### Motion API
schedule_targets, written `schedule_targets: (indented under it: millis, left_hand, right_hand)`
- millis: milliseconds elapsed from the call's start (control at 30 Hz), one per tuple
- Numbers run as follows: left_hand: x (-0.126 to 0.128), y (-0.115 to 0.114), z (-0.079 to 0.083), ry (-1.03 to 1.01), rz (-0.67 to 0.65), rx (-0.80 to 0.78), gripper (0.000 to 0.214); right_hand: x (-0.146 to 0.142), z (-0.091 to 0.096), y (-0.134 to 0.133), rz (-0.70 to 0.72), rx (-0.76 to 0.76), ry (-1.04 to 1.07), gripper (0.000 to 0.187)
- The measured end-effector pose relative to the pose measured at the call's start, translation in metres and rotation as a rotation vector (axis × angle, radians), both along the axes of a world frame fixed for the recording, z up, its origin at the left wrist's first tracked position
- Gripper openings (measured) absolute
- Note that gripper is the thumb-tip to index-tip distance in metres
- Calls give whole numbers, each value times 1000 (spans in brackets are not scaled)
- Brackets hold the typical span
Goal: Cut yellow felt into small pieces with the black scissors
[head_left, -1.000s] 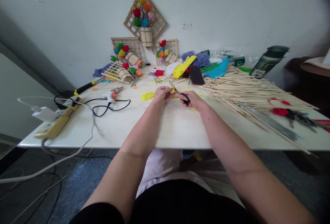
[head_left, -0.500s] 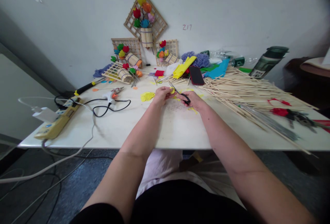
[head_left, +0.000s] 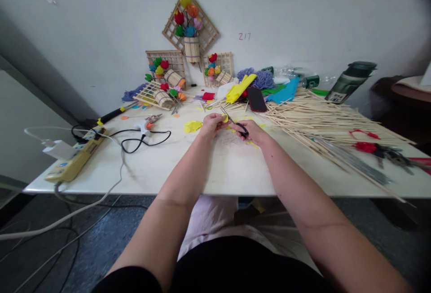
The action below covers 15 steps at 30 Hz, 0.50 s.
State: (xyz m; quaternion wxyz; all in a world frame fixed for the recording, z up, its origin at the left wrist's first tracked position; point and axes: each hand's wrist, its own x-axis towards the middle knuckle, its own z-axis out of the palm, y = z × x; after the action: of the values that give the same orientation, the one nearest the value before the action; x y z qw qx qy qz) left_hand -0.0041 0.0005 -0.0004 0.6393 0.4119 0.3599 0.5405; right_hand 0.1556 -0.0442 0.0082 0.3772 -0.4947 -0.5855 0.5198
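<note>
Between the fingers of my left hand (head_left: pixel 213 124) is a small piece of yellow felt-like sheet (head_left: pixel 225 117), pinched near its edge. My right hand (head_left: pixel 253 131) grips the black handles of a pair of scissors (head_left: pixel 242 130); the blades point up and left, right at the yellow piece. Whether the blades are parted is too small to tell. A pile of cut yellow pieces (head_left: pixel 192 126) lies just left of my left hand. Yellow scraps (head_left: pixel 252 144) are scattered around and under my right hand.
Thin wooden sticks (head_left: pixel 316 117) spread across the right side, with a phone (head_left: pixel 256 99) at their left end. A glue gun (head_left: pixel 144 125) with its looping cord and a power strip (head_left: pixel 76 158) lie at left. Flower-decorated stick lattices (head_left: pixel 164 66) stand along the wall.
Almost nothing differs. Both hands, the yellow piece and the scissors keep practically the same position.
</note>
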Motion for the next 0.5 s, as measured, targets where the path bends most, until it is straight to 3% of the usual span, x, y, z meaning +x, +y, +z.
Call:
schedule_targets:
  millis: [500]
  left_hand:
    - [1, -1, 1, 13, 7, -6, 19]
  right_hand:
    - [2, -5, 4, -12, 29, -11, 31]
